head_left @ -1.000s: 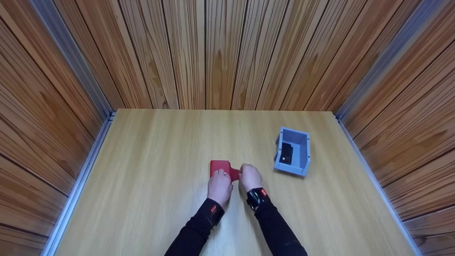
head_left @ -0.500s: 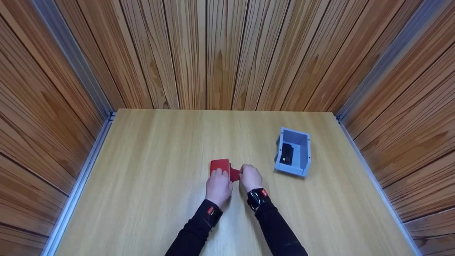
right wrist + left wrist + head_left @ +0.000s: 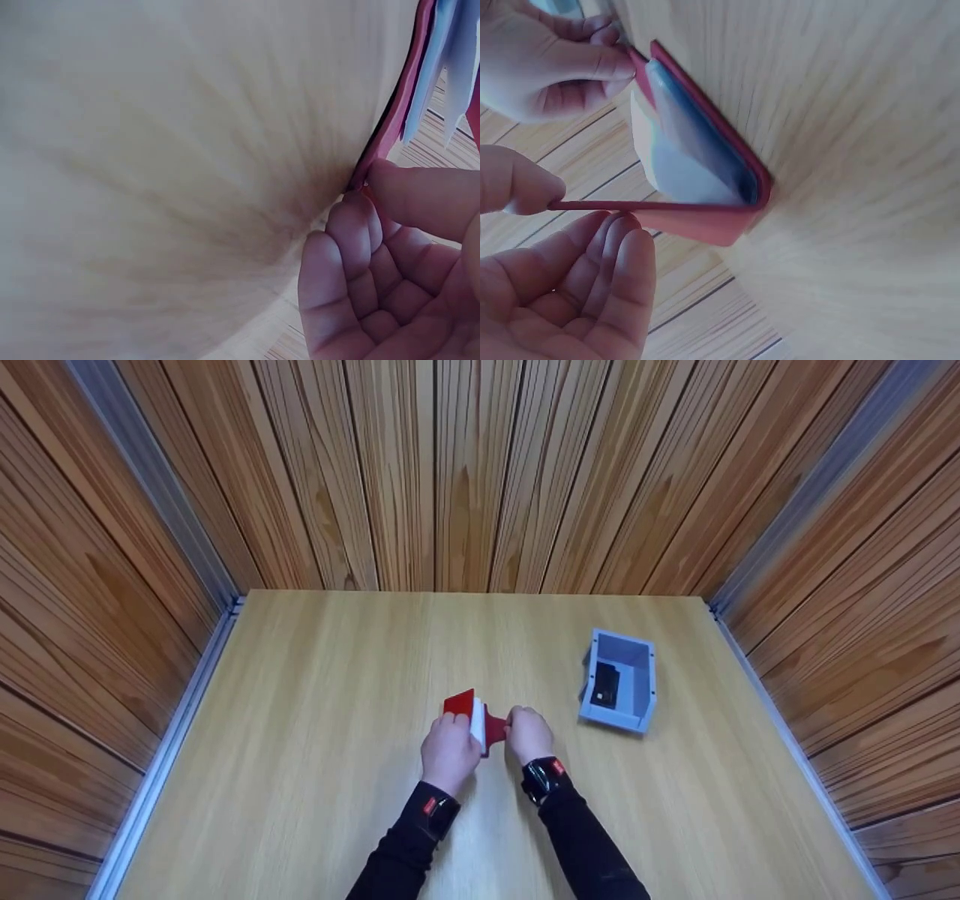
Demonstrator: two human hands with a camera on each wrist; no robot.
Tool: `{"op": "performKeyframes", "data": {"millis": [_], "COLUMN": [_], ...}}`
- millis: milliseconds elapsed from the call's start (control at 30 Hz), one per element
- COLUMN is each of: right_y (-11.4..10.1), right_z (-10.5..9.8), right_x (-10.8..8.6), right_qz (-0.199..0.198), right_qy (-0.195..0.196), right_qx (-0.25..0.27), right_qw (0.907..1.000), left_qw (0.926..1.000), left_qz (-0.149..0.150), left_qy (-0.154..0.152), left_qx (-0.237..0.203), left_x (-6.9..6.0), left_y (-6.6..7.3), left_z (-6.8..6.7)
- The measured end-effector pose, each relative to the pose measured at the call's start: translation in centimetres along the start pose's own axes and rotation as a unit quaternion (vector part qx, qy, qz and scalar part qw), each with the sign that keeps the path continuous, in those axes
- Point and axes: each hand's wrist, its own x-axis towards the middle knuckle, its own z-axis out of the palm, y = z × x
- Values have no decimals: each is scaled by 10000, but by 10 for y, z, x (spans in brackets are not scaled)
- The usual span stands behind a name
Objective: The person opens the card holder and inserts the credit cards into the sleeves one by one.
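A red card holder (image 3: 460, 703) with pale sleeves (image 3: 478, 725) inside stands partly unfolded on the table, in the middle of the head view. My left hand (image 3: 451, 751) pinches the edge of its raised cover (image 3: 690, 225) between thumb and fingers. My right hand (image 3: 529, 733) pinches the end of the red closing tab (image 3: 495, 727) on the other side. In the right wrist view, that thumb and index finger meet on the tab's tip (image 3: 384, 150). Clear and bluish sleeves (image 3: 694, 139) fan out between the covers in the left wrist view.
A blue plastic bin (image 3: 613, 720) stands to the right, behind my right hand. Inside it, against the left wall, lies a black object (image 3: 605, 685) whose kind I cannot tell. Wood-panelled walls (image 3: 471, 472) enclose the table (image 3: 322, 697) at the back and sides.
My left hand has moved left and lifted the red cover, so the card holder has opened and its pale sleeves show. My right hand has stayed on the tab.
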Motion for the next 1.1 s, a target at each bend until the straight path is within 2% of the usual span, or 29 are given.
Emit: {"op": "performKeyframes", "data": {"millis": [167, 533, 767, 1033, 1100], "right_y": [0, -1, -1, -1, -1], "right_z": [0, -2, -1, 0, -1], "right_x": [-1, -2, -1, -1, -1], "right_qz": [-91, -22, -74, -61, -45], "right_qy": [100, 19, 42, 79, 57], "right_qx": [-50, 0, 11, -25, -15], "right_qw": [9999, 10000, 10000, 9999, 10000], "left_qw": [9996, 9953, 9920, 9914, 9902], "left_qz": [-150, -783, -1075, -1035, -1131], "left_qy": [198, 256, 100, 401, 379], "left_qx": [-121, -505, -655, -690, -724], "left_x": [0, -1, 0, -4, -6], "left_y": [-6, -23, -34, -51, -54], "left_z": [-7, -20, -23, -22, -22]}}
